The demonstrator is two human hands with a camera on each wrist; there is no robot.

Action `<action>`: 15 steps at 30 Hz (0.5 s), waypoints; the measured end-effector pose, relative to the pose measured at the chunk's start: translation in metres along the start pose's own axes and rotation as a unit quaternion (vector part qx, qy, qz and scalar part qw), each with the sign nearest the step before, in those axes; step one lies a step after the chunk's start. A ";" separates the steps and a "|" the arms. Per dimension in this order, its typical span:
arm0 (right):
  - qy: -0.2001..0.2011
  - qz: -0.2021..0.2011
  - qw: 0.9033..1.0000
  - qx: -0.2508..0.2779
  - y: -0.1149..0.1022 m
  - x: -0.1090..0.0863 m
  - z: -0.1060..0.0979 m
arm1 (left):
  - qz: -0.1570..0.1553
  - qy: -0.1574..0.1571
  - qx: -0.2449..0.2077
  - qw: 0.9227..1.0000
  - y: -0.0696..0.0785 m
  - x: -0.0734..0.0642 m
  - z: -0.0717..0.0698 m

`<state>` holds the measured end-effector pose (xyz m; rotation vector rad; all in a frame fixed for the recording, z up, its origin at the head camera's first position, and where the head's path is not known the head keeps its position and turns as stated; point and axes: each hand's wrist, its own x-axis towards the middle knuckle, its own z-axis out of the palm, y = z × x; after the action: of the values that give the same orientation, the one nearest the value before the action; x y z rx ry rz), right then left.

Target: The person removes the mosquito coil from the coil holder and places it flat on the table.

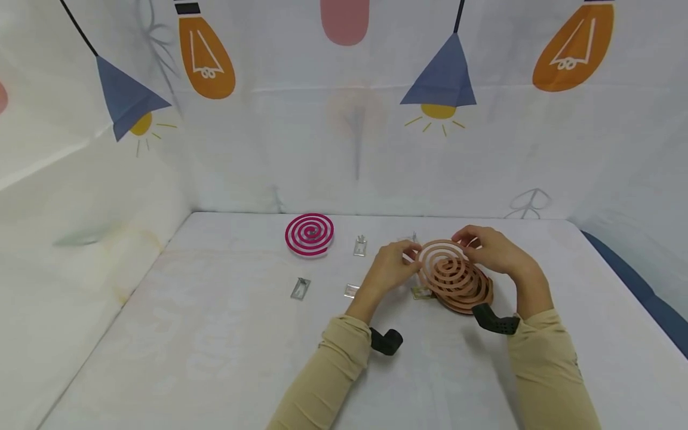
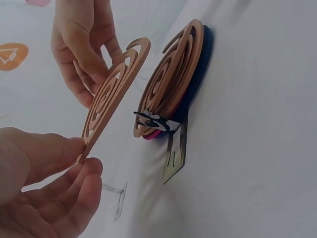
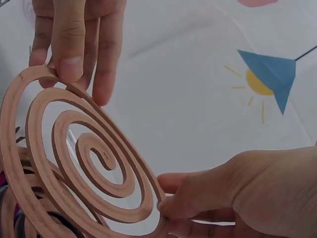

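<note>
Between both hands a brown mosquito coil is held tilted above a stack of coils. My left hand pinches its rim between thumb and fingers, as the left wrist view shows at the lower end of the coil. My right hand pinches the rim on the opposite side; in the right wrist view this hand comes in from the right. Under the held coil, the stack has brown coils on top, with pink and dark blue ones below.
A pink coil sits at the table's back, left of the hands. Small metal coil stands lie about the table, one toward the left and another beside the stack. A patterned cloth wall rises behind.
</note>
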<state>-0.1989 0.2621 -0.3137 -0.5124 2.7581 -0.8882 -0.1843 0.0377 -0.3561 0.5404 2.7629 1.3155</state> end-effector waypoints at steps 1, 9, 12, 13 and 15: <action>-0.001 0.002 1.000 0.002 0.001 0.000 -0.001 | 0.000 0.000 -0.002 1.000 0.000 0.000 0.001; -0.013 0.019 1.000 0.019 0.006 -0.002 -0.004 | 0.002 -0.004 -0.011 1.000 0.003 0.004 0.007; -0.014 0.021 0.999 0.020 0.009 -0.003 -0.006 | 0.000 -0.007 -0.011 1.000 0.003 0.005 0.010; -0.015 0.023 0.999 0.020 0.010 -0.004 -0.007 | -0.001 -0.007 -0.011 1.000 0.003 0.005 0.011; -0.018 0.027 0.999 0.020 0.011 -0.005 -0.008 | -0.002 -0.008 -0.014 1.000 0.004 0.005 0.014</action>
<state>-0.1998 0.2769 -0.3133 -0.4419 2.7019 -0.9102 -0.1853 0.0515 -0.3615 0.5405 2.7269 1.3408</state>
